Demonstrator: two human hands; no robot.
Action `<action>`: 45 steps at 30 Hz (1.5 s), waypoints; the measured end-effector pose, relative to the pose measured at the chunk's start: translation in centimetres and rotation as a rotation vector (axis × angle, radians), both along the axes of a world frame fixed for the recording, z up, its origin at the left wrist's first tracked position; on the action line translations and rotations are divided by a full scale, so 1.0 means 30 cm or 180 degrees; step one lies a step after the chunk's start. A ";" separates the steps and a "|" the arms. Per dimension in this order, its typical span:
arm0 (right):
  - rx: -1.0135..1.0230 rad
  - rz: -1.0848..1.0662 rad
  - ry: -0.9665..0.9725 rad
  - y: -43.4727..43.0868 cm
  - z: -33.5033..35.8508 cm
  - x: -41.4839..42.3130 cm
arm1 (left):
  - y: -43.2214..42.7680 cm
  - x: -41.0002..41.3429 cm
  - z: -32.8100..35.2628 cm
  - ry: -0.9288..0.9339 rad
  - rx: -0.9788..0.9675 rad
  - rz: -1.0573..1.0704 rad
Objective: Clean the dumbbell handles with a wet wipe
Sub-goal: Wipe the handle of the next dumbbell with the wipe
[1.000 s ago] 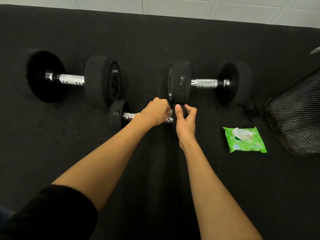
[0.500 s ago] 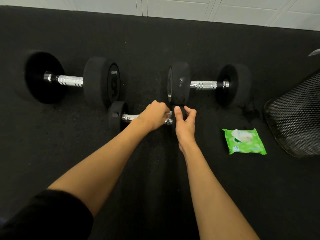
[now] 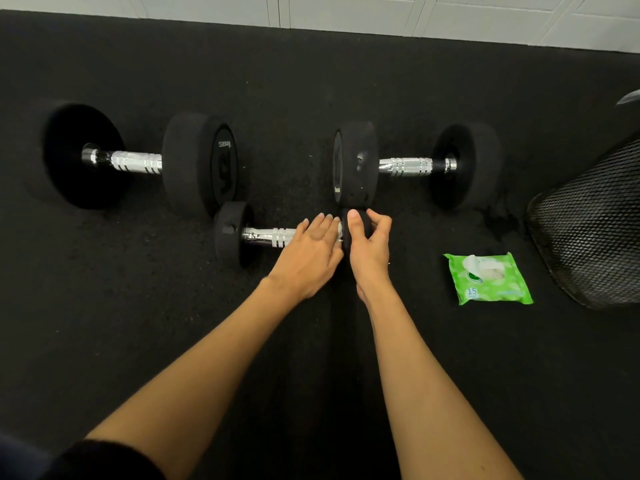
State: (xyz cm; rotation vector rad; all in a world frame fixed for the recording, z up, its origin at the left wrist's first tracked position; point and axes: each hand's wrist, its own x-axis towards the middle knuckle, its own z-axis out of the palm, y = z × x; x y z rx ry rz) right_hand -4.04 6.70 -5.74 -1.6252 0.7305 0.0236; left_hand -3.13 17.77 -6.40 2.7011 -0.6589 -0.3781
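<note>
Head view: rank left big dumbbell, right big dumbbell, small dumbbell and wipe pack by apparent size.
1. Left big dumbbell and right big dumbbell: too alike to rank.
2. Small dumbbell.
3. Wipe pack.

A gym: black rubber floor point(image 3: 346, 81) running up to a white panelled wall point(image 3: 346, 8), with three chrome-handled dumbbells lying on it, two large point(image 3: 138, 161) point(image 3: 415, 164) and one small point(image 3: 249, 235).

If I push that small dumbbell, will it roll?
Likely yes: the small dumbbell lies on round heads on the flat floor mat. The right hand gripping one head probably steadies it. Its smooth chrome handle could be slippery.
</note>
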 end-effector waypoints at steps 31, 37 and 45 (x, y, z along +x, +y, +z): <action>0.0009 -0.0005 -0.0065 0.006 -0.001 -0.004 | 0.012 0.125 0.008 0.0243 0.0128 0.0361; -0.0033 -0.0012 -0.0128 0.006 -0.001 -0.014 | 0.002 -0.019 -0.047 -0.0470 -0.0368 0.0324; -0.0037 -0.0006 -0.0129 0.006 0.001 -0.008 | -0.010 0.056 0.011 -0.0065 -0.0262 0.0426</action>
